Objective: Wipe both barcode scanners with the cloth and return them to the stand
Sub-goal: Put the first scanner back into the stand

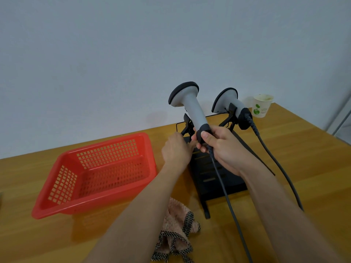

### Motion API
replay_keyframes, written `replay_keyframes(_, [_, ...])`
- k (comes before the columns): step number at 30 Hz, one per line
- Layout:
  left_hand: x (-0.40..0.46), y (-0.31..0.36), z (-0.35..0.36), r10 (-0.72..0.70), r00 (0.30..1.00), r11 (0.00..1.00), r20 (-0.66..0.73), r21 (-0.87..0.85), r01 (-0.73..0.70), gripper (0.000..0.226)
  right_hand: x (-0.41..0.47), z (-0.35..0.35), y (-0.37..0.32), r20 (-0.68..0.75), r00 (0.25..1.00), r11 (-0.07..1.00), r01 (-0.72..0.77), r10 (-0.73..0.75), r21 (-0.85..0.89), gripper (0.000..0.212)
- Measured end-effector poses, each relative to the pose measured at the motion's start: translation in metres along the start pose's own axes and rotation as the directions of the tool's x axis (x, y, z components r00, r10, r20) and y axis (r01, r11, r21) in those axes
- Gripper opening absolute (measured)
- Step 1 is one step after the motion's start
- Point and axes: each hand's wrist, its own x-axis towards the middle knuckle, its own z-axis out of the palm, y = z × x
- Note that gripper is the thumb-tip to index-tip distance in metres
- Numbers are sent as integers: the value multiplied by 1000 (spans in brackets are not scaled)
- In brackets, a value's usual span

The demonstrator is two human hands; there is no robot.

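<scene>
Soft, even, fairly dim light from above; no glare. Faint shadows under my forearms and beside the red perforated plastic basket (pixel 95 173) on the orange-brown wooden table (pixel 303 145). Wide-angle lens bows the table edge and stretches my arms at the bottom. Slight overall softness, corners darker.

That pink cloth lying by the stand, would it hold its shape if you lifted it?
Probably not. The cloth lies crumpled in soft folds on the table, so it would likely droop from wherever it is pinched. Its fluffy pile suggests it is light and grips easily rather than slipping. It should not roll.
</scene>
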Motion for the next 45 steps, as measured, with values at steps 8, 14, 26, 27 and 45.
replay_keyframes(8, [0, 2, 6, 20, 1000, 998, 20, -66, -18, 22, 4, -4, 3, 2, 999, 999, -34, 34, -19, 20])
replay_keyframes(14, [0, 3, 7, 17, 1000, 998, 25, -62, -16, 20, 7, -3, 2, 5, 999, 997, -45, 46, -58, 22])
replay_keyframes(26, [-2, 4, 2, 33, 998, 999, 49, -12, -33, 9, 8, 0, 1, 10, 996, 996, -86, 86, 34, 21])
replay_keyframes(27, [-3, 3, 1, 34, 998, 999, 52, -4, -34, 10, 8, 0, 0, 13, 996, 996, -87, 87, 36, 22])
replay_keyframes(45, [5, -2, 1, 127, 991, 964, 51, 230, -135, 30, 8, -4, -3, 11, 992, 992, -125, 126, -18, 26])
